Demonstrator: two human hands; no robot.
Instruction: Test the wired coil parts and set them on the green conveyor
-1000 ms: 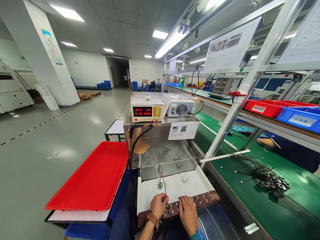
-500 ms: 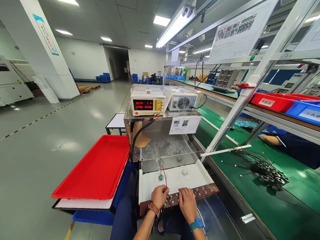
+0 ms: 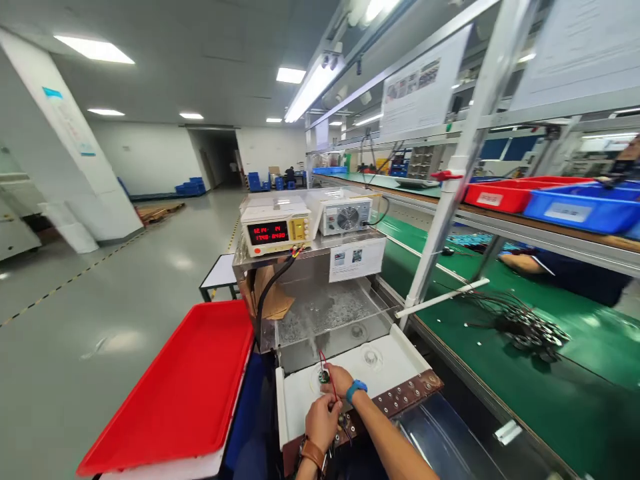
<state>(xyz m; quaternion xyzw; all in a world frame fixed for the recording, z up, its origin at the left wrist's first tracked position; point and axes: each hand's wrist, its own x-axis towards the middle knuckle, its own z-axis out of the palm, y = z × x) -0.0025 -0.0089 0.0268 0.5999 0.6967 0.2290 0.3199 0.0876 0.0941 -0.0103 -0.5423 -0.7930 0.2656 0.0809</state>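
My right hand (image 3: 338, 380), with a blue watch on the wrist, reaches forward onto the white fixture plate (image 3: 395, 363). Its fingers close over a small round circuit board (image 3: 324, 376) from which a red wire (image 3: 321, 360) loops up. My left hand (image 3: 320, 419), with a brown leather strap, is curled at the near edge against the brown terminal strip (image 3: 407, 393). It pinches the wire ends (image 3: 343, 421) there. My right forearm crosses in front of the strip.
Behind the plate, a clear-walled box carries a power supply (image 3: 275, 232) with red digits and a fan-fronted unit (image 3: 345, 217). A red tray (image 3: 185, 380) lies to the left. On the green belt lies a pile of wired boards (image 3: 525, 327), with a co-worker's arm (image 3: 520, 262) beyond.
My right hand left the terminal strip and moved forward and left onto the round board. The left hand stayed at the strip. My head turned slightly right.
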